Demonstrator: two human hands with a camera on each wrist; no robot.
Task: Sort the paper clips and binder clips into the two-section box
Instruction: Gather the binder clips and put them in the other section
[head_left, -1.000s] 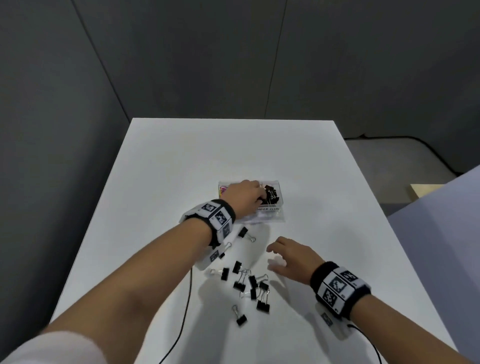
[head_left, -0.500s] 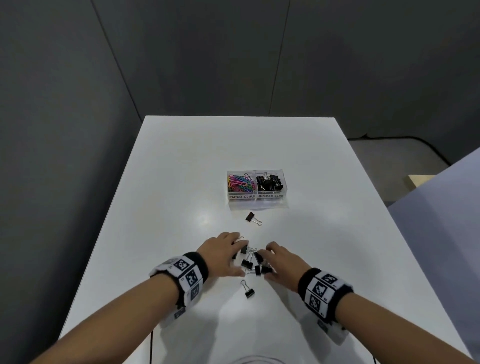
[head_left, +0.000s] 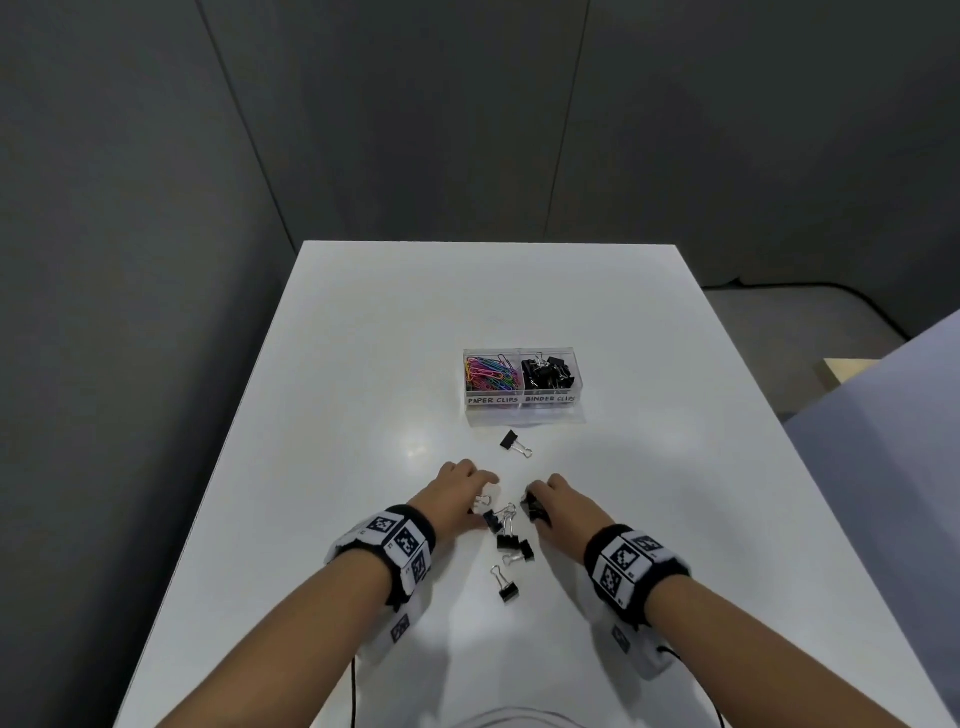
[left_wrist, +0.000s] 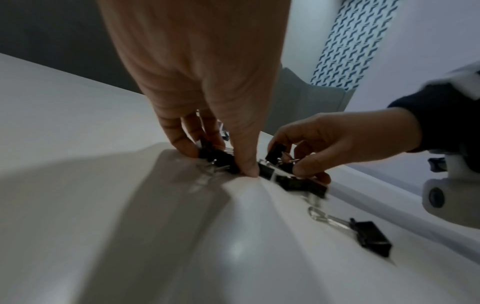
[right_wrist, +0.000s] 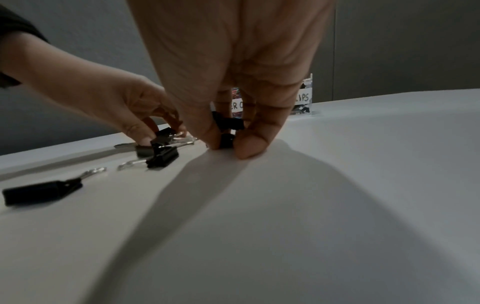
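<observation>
A clear two-section box (head_left: 521, 400) stands mid-table, with coloured paper clips (head_left: 491, 372) in its left section and black binder clips (head_left: 546, 372) in its right. Several black binder clips (head_left: 508, 540) lie loose between my hands. My left hand (head_left: 457, 493) pinches binder clips (left_wrist: 218, 158) at the pile's left edge. My right hand (head_left: 558, 501) pinches black binder clips (right_wrist: 228, 125) between thumb and fingers at the pile's right. One binder clip (head_left: 511, 441) lies alone nearer the box, another (head_left: 506, 587) lies nearest me.
The white table (head_left: 363, 364) has dark walls behind and to the left. A cable (head_left: 353, 691) hangs from the left wrist device. A pale surface (head_left: 883, 441) rises beside the table's right edge.
My left hand came back from the box to the loose pile. Both hands closed in on the binder clips and now pinch some.
</observation>
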